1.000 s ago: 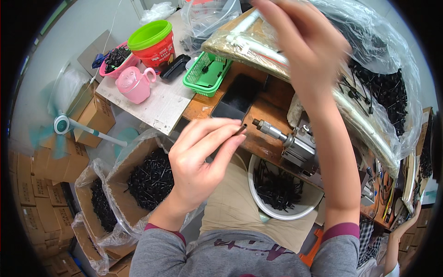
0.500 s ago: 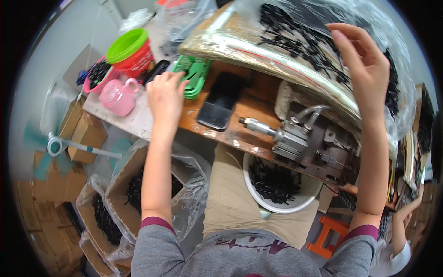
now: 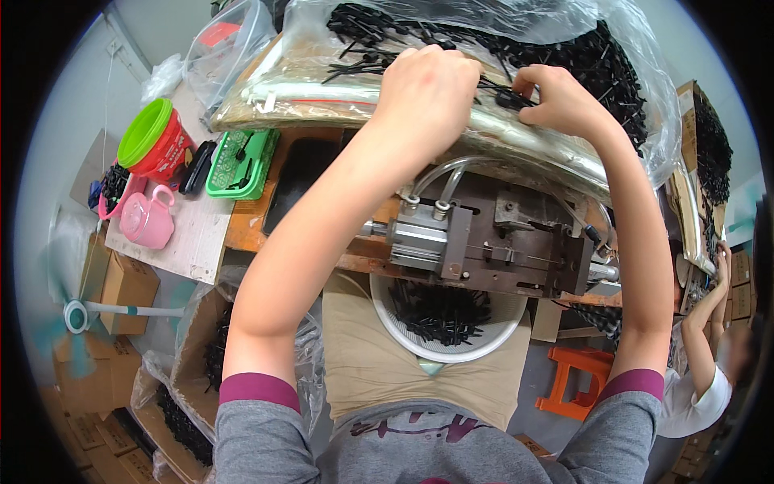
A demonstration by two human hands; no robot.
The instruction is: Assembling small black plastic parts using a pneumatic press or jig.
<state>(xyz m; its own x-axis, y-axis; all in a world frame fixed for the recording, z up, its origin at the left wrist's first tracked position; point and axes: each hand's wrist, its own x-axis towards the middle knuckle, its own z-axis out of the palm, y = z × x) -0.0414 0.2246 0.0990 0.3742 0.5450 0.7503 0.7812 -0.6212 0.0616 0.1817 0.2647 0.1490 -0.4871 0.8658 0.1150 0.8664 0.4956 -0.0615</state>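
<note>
hands deep in a bag of black parts

left hand [image 3: 426, 95] curled over clear plastic bag [image 3: 516, 48] on the bench, fingers hidden, grip impossible to tell. just right, right hand [image 3: 556, 95] pinching a black plastic piece [image 3: 509, 98], lying between both hands, nearer the right.

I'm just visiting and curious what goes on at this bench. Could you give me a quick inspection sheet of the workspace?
Surface: worn wooden bench with a pale board at its left.
Job's things: clear bag of black plastic parts; metal press machine; white basket of black parts below it.
Clutter: red tub with green lid, pink jug, green tray, dark phone.
Hands: left hand and right hand both on the bag, fingering black parts.
Cables: clear tubes on the machine.
Surroundings: cardboard boxes, fan, orange stool, another person at right.
</note>
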